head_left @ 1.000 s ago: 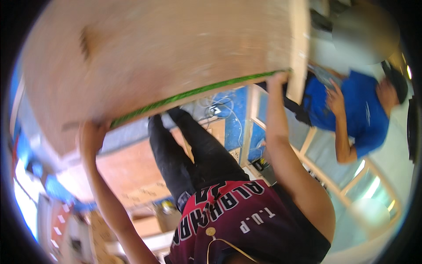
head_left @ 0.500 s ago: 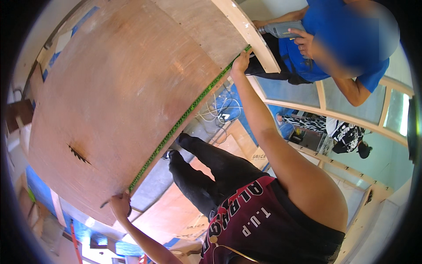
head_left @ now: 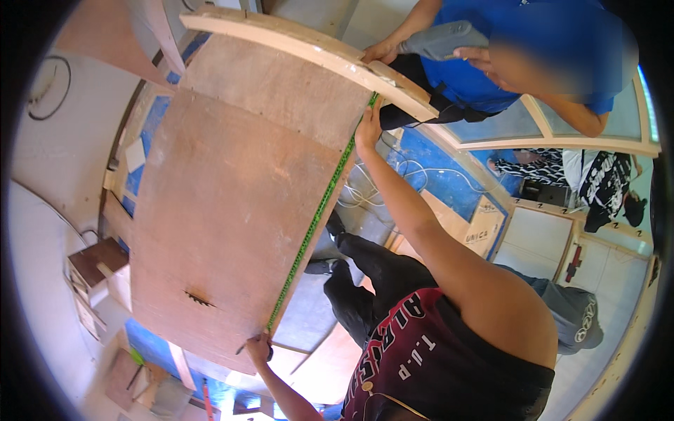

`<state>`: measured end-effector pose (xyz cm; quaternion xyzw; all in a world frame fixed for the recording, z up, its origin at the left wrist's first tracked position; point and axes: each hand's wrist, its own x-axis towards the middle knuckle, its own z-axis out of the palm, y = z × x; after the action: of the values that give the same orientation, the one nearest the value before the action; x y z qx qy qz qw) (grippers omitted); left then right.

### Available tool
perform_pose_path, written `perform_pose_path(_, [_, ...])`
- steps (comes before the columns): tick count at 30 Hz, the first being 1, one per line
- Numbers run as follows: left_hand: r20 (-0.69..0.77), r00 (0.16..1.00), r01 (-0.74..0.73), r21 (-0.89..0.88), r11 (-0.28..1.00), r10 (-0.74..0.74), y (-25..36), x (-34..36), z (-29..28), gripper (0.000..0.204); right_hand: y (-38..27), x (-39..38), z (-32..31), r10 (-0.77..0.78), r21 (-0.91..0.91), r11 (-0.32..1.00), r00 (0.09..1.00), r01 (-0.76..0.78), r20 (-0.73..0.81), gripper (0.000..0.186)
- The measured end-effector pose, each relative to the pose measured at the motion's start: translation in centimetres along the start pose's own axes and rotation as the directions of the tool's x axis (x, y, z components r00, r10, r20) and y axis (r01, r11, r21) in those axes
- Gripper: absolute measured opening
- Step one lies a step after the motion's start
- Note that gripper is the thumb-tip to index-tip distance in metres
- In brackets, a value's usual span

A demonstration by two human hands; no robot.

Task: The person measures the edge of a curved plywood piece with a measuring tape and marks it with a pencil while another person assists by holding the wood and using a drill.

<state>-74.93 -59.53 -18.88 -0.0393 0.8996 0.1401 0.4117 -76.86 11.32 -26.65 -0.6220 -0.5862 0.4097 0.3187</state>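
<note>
A long green tape measure (head_left: 307, 228) is stretched along the right-hand edge of a large plywood sheet (head_left: 225, 189). At its near end, my left hand (head_left: 258, 346) is closed around the tape's dark case, and a thin dark stick like a pencil (head_left: 241, 348) pokes out from the fingers. My right hand (head_left: 368, 128) reaches far out and pinches the tape against the sheet's edge, close below a pale timber batten (head_left: 302, 50) lying across the far end. A dark jagged mark (head_left: 199, 299) shows on the plywood near its lower left.
At the far right a person in a blue shirt (head_left: 477, 56) grips the batten and a grey power drill (head_left: 446, 42). White cables (head_left: 435, 170) coil on the blue floor covering beside the sheet. Another person (head_left: 604, 175) is farther right, near wooden framing (head_left: 562, 144); a grey-clad person (head_left: 572, 309) is behind me.
My view has swung, so the sheet and both hands sit differently in it and more of the batten shows. The tape remains stretched between my hands along the edge.
</note>
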Motion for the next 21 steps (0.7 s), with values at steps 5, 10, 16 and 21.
perform_pose_path(5, [0.029,0.999,-0.017,-0.043,0.999,0.019,0.6,0.0,0.4,0.042,0.8,0.9,-0.8,-0.072,0.04,0.996,0.996,0.075,-0.053,0.057])
perform_pose_path(10, [0.062,0.997,-0.039,0.003,0.999,0.039,0.3,-0.7,-0.9,0.048,0.1,0.5,0.1,-0.082,0.015,0.996,0.992,0.084,-0.1,0.056])
perform_pose_path(16, [0.041,0.995,-0.091,0.157,0.983,0.086,2.5,-5.0,-4.9,0.05,2.6,0.4,-0.8,-0.132,-0.119,0.987,0.963,0.106,-0.237,0.045])
perform_pose_path(21, [0.033,0.999,-0.028,0.216,0.976,0.022,2.3,-8.1,-9.1,0.046,3.2,-1.4,-2.2,-0.204,-0.221,0.964,0.941,0.145,-0.269,0.028])
